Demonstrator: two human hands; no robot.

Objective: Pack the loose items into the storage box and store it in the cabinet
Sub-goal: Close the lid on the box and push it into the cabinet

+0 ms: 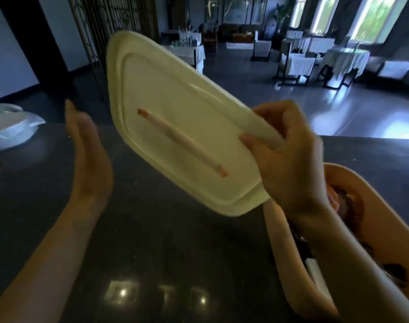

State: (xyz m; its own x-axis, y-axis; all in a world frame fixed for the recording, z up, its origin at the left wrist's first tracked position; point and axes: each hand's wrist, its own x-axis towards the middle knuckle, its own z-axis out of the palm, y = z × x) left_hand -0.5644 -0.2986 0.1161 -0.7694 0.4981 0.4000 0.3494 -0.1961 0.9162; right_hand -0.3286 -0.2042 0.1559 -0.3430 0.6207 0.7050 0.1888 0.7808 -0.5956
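Note:
My right hand (pixel 285 157) grips the near right edge of a cream-white lid (pixel 175 117), holding it tilted in the air above the dark counter (pixel 152 241). A pale pink strip handle runs across the lid's middle. To the lid's left my left hand (pixel 87 155) is raised with straight fingers, apart from the lid and holding nothing. The pink storage box (pixel 278 248) stands at the lower right under my right forearm, with dark items inside that are partly hidden and blurred.
A white plastic bag (pixel 10 129) lies on the counter at the far left. Beyond the counter is a dim dining room with white-clothed tables (pixel 345 59) and chairs. A slatted screen (pixel 110 22) stands behind the lid.

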